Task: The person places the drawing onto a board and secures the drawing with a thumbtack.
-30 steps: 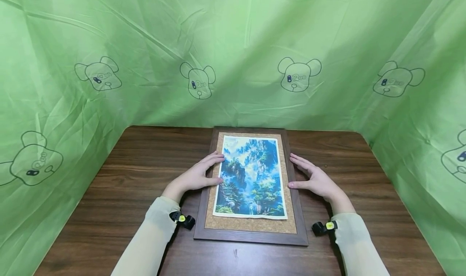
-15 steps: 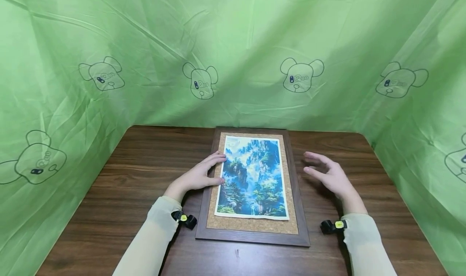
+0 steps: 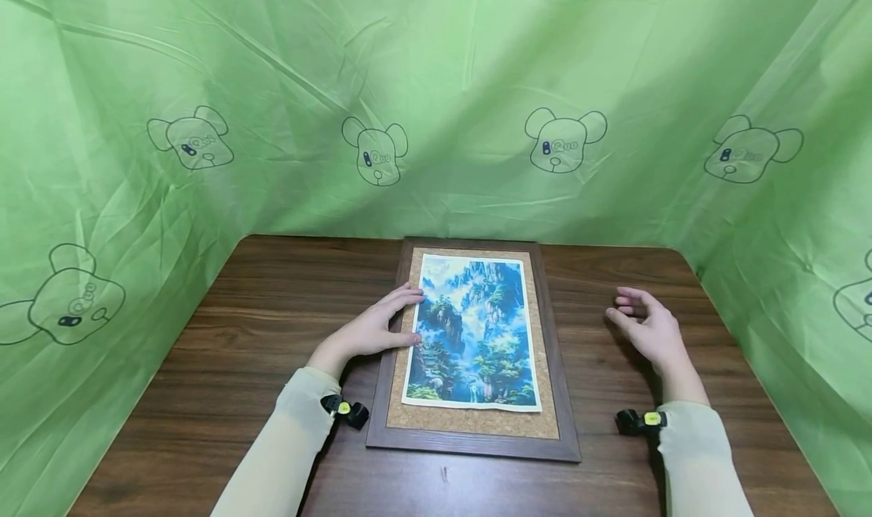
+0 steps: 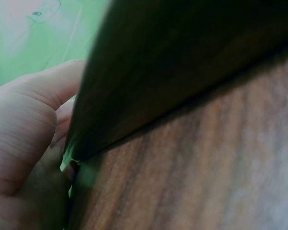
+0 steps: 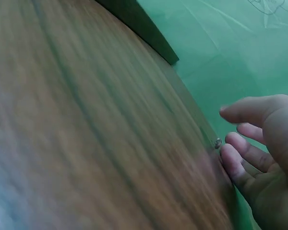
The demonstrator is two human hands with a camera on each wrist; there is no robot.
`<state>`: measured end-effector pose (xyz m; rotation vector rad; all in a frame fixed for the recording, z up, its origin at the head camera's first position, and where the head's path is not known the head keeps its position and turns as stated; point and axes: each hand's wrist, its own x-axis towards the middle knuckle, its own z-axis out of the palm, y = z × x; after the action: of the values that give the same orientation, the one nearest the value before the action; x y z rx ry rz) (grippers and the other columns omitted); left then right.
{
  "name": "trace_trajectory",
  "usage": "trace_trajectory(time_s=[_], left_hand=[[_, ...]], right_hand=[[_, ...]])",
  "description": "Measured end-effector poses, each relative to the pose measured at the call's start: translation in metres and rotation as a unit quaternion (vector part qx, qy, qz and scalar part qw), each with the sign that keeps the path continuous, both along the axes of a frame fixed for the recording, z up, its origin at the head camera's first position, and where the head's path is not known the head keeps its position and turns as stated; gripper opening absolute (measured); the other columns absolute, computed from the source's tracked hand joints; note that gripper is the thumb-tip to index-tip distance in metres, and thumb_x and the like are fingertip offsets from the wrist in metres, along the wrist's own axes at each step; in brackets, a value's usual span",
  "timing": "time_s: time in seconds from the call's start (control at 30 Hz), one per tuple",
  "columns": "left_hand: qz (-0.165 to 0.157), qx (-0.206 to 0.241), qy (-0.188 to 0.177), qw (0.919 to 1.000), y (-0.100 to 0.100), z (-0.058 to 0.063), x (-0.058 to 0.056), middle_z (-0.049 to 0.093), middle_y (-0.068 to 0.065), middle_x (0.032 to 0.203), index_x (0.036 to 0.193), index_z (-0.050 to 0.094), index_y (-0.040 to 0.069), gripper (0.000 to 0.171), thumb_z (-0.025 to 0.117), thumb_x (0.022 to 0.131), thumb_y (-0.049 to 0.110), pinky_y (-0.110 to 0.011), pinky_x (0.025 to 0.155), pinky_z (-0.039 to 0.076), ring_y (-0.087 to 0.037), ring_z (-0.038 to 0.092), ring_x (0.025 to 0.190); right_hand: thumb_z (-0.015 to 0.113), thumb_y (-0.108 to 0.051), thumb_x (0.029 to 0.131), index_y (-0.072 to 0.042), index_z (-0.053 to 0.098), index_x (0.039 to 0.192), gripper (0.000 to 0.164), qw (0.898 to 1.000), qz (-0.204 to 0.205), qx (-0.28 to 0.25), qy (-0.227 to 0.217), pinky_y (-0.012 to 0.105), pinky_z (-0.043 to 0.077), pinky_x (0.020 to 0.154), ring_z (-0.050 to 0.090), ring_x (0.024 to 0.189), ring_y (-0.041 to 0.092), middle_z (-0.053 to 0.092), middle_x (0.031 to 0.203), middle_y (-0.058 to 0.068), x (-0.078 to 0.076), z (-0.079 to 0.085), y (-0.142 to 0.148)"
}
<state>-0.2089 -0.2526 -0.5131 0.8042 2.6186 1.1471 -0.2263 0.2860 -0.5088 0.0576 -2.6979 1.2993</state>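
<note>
Over on the table (image 3: 272,313) lies a dark-framed cork board (image 3: 471,422), and on it a blue mountain landscape print (image 3: 473,335), lengthwise, its bottom edge slightly wavy

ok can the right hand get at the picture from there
Probably yes: between the right hand and the picture I see only table and the right side of the frame; the left hand rests at the opposite edge, out of the way.

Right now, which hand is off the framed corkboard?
The right hand: it is over the wooden table, apart from the framed corkboard. The left hand instead reaches across the board's left side to the edge of the landscape print.
</note>
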Motion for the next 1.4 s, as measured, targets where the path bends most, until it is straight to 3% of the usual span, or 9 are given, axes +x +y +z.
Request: trace_trajectory(time_s=[0.2,0.5,0.93,1.2,1.4], left_hand=[[0.002,-0.001,-0.001,1.0000,0.001,0.000,0.000,0.021,-0.007,0.182,0.169,0.043,0.014,0.082,0.081,0.101,0.039,-0.063,0.132,0.019,-0.028,0.012,0.169],[0.000,-0.004,-0.001,1.0000,0.002,0.002,0.001,0.021,-0.007,0.182,0.169,0.043,0.014,0.082,0.081,0.101,0.040,-0.062,0.132,0.020,-0.028,0.013,0.169],[0.000,-0.001,0.006,1.0000,0.000,0.002,0.001,0.023,-0.007,0.181,0.169,0.043,0.014,0.082,0.081,0.101,0.040,-0.065,0.130,0.021,-0.030,0.014,0.169],[0.004,-0.006,0.001,1.0000,0.000,0.001,0.000,0.023,-0.004,0.181,0.169,0.043,0.015,0.082,0.081,0.101,0.041,-0.063,0.131,0.021,-0.027,0.014,0.169],[0.002,-0.005,0.001,1.0000,-0.001,0.000,0.000,0.024,-0.005,0.181,0.169,0.043,0.014,0.082,0.081,0.101,0.041,-0.063,0.131,0.020,-0.027,0.014,0.169]], right_hand=[[0.078,-0.021,0.104,0.004,0.060,0.150,0.055,1.000,0.010,-0.019,-0.005,0.006,0.049,0.080,0.057,0.096,-0.015,0.068,0.136,0.030,0.002,-0.001,0.005],[0.085,-0.021,0.098,0.001,0.076,0.130,0.039,0.999,-0.006,0.027,0.026,0.008,0.050,0.071,0.063,0.081,-0.013,0.078,0.113,0.021,0.001,-0.005,0.014],[0.085,-0.027,0.099,-0.003,0.079,0.121,0.034,0.999,-0.022,0.044,0.009,0.009,0.049,0.070,0.064,0.079,-0.012,0.081,0.103,0.008,-0.001,-0.006,0.013],[0.086,-0.030,0.098,-0.004,0.083,0.117,0.032,0.998,-0.036,0.042,0.007,0.010,0.049,0.068,0.063,0.078,-0.014,0.083,0.102,0.007,-0.002,-0.006,0.012],[0.086,-0.031,0.098,-0.005,0.085,0.116,0.032,0.999,-0.035,0.035,-0.003,0.010,0.046,0.076,0.063,0.080,-0.018,0.084,0.101,0.007,0.000,-0.006,0.011]])
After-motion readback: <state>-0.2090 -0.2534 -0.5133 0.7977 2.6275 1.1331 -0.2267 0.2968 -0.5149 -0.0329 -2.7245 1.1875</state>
